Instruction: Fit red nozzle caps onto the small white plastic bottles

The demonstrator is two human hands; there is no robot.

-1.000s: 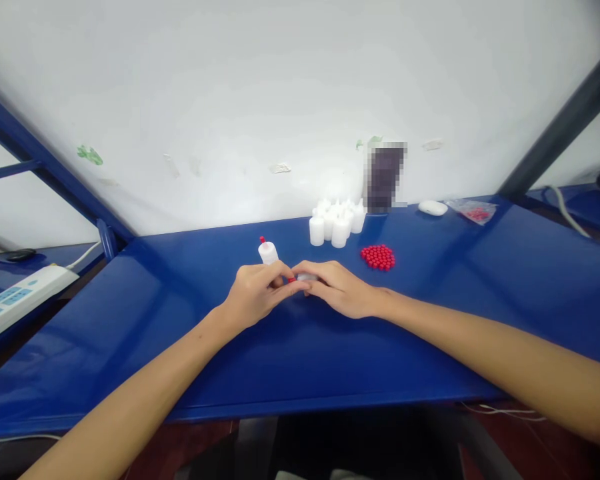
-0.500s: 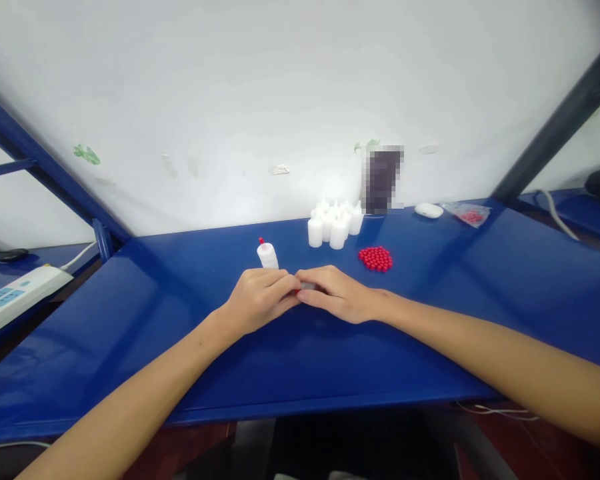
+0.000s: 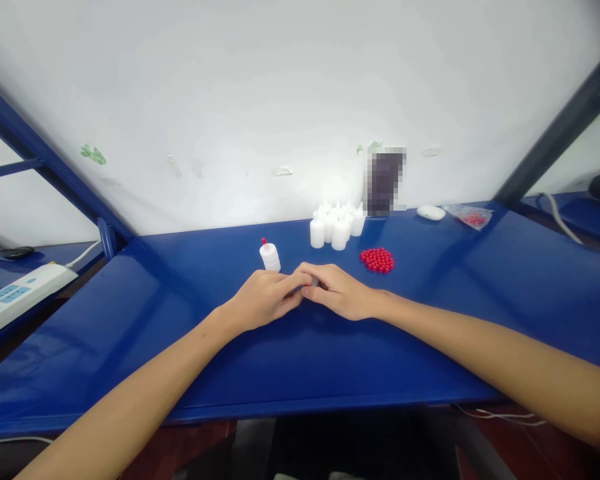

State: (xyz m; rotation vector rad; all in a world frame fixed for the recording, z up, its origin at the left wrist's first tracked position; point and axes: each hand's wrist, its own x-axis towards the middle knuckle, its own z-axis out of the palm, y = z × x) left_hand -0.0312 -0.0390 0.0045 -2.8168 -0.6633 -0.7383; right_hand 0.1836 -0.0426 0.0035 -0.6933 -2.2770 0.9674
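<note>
My left hand (image 3: pixel 266 300) and my right hand (image 3: pixel 339 292) meet above the blue table (image 3: pixel 300 373), fingers closed and touching. Between them a sliver of a white bottle (image 3: pixel 315 283) shows, held in my right hand. The fingertips of my left hand are pinched at the bottle's end, where a red cap showed a moment ago; the cap is now hidden. Just behind my left hand stands another white bottle (image 3: pixel 270 259) with a red cap (image 3: pixel 264 241) on its nozzle. Beyond my right hand lies a pile of small red caps (image 3: pixel 377 260).
Several white bottles without red caps (image 3: pixel 339 233) cluster near the wall. Behind them is a blurred-out dark rectangle (image 3: pixel 384 180). A white oval case (image 3: pixel 431 213) and a clear bag of red pieces (image 3: pixel 474 217) lie back right. At left is a power strip (image 3: pixel 25 293).
My fingers have closed further together, and the red cap seen between them is now covered. The whole view has shifted slightly; the things on the table stay put.
</note>
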